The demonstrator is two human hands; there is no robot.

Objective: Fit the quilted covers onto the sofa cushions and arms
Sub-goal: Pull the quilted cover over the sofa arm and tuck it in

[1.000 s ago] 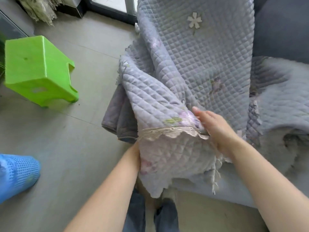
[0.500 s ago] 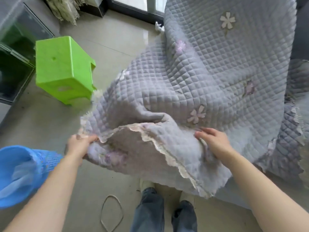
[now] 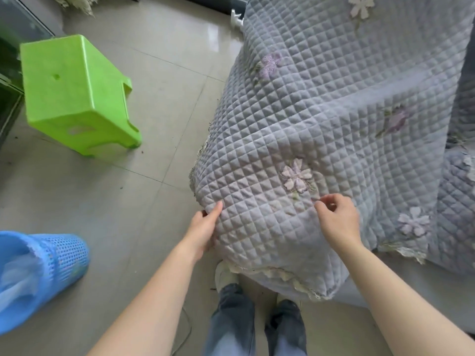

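Pale tiled floor (image 3: 154, 176) carries a green plastic stool (image 3: 74, 96) at the left, a blue mesh basket (image 3: 43, 276) (thin plastic liner inside) nearer the person, the person's shoes (image 3: 226, 274), and the sofa (image 3: 358, 295) under its quilted cover (image 3: 321, 111)

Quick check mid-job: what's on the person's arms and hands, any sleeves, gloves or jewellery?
Nothing worn that shows. Both forearms are bare up to the frame's edge, with no sleeve in view. The left hand and right hand have no gloves, and no watch, bracelet or ring is visible.
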